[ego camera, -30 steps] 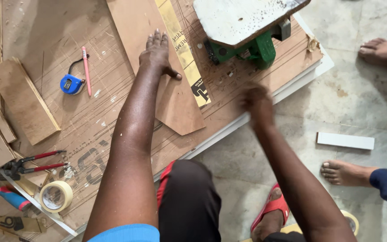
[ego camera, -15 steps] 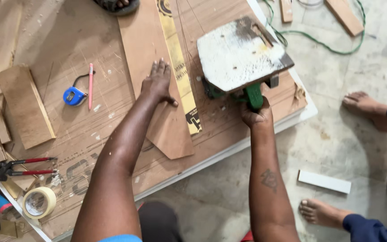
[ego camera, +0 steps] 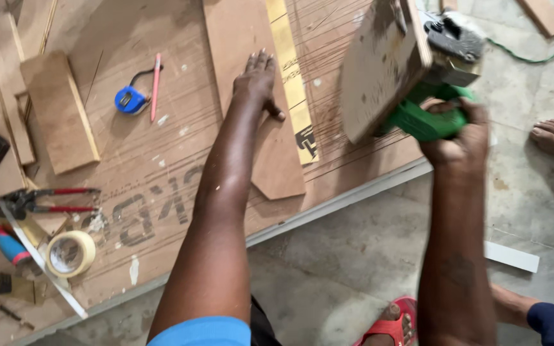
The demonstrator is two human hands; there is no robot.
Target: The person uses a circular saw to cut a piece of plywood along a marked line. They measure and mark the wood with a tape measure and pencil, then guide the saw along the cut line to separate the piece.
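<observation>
Lifted and tilted since earlier, the saw [ego camera: 411, 70] hangs above the big board's [ego camera: 161, 173] floor-side edge, right hand [ego camera: 453, 131] clenching its green handle. Left hand [ego camera: 258, 80] presses flat on the plank [ego camera: 251, 96], whose long axis runs away from the person.

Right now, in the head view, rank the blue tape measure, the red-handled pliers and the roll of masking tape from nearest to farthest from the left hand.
Measured from the left hand, pressed flat on a plywood strip:
1. Blue tape measure, to its left on the board.
2. Red-handled pliers, farther left and lower.
3. Roll of masking tape, lowest, near the board's edge.
</observation>
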